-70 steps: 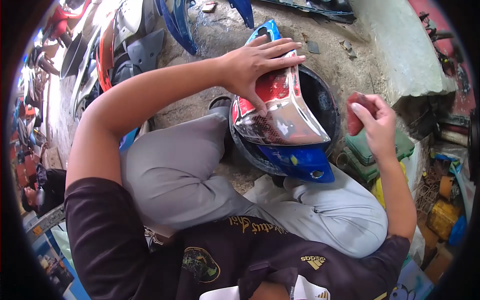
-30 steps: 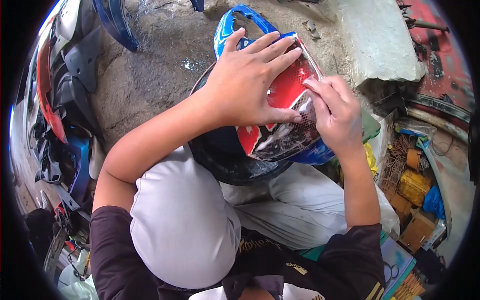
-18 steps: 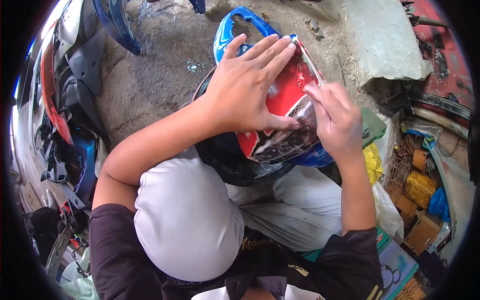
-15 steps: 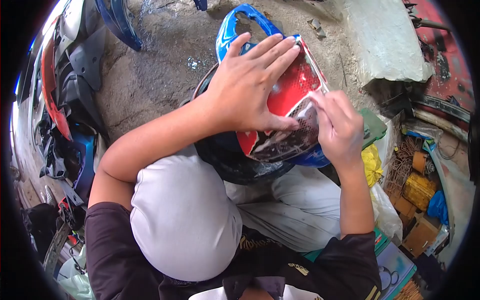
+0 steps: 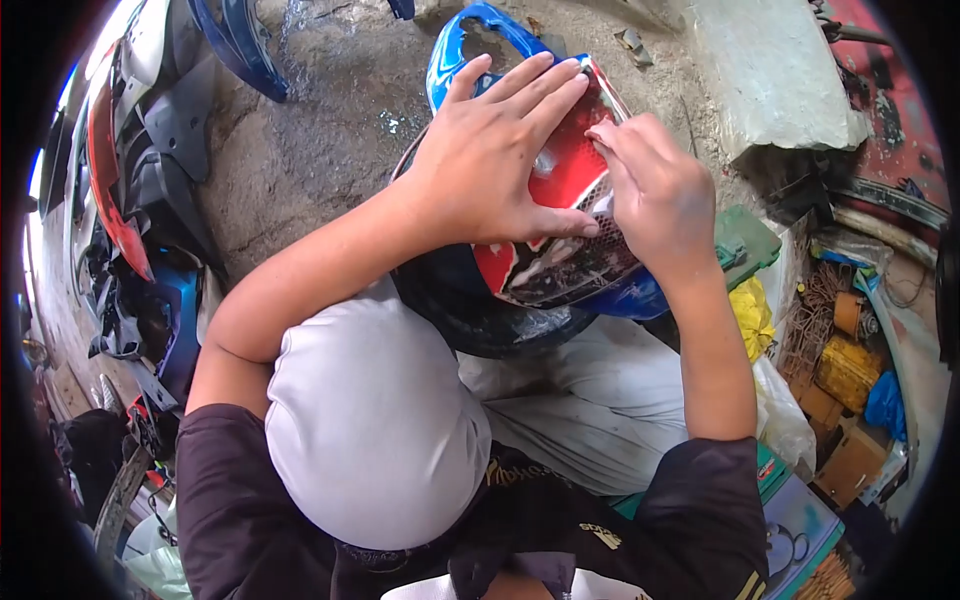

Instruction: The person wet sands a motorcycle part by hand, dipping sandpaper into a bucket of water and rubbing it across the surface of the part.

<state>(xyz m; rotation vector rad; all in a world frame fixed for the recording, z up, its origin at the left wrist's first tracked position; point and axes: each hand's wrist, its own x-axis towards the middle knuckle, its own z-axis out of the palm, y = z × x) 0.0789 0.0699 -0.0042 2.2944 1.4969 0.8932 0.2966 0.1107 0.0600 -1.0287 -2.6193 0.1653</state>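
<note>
A curved panel, red, black and white with a blue looped end [image 5: 560,270], lies over a black round basin [image 5: 440,300]. My left hand [image 5: 495,150] rests palm down on the panel with its fingers spread and its thumb across the dark patterned part. At the panel's right edge, my right hand [image 5: 655,190] has its fingers pinched together against the red surface. A small edge of a reddish piece shows at its fingertips; most of it is hidden. Beneath the panel, a blue part [image 5: 632,297] shows.
Red, grey and black panels [image 5: 115,190] lean at the left. A blue panel [image 5: 240,50] lies on the rough ground at the top. A pale concrete block [image 5: 780,75] stands at the upper right. A green case [image 5: 745,245] and a yellow bag [image 5: 750,315] are beside my right arm.
Since the earliest frame, my right hand has come left onto the panel with the reddish piece. Most recently it has slid up along the red area. My left hand stays spread on the panel.
</note>
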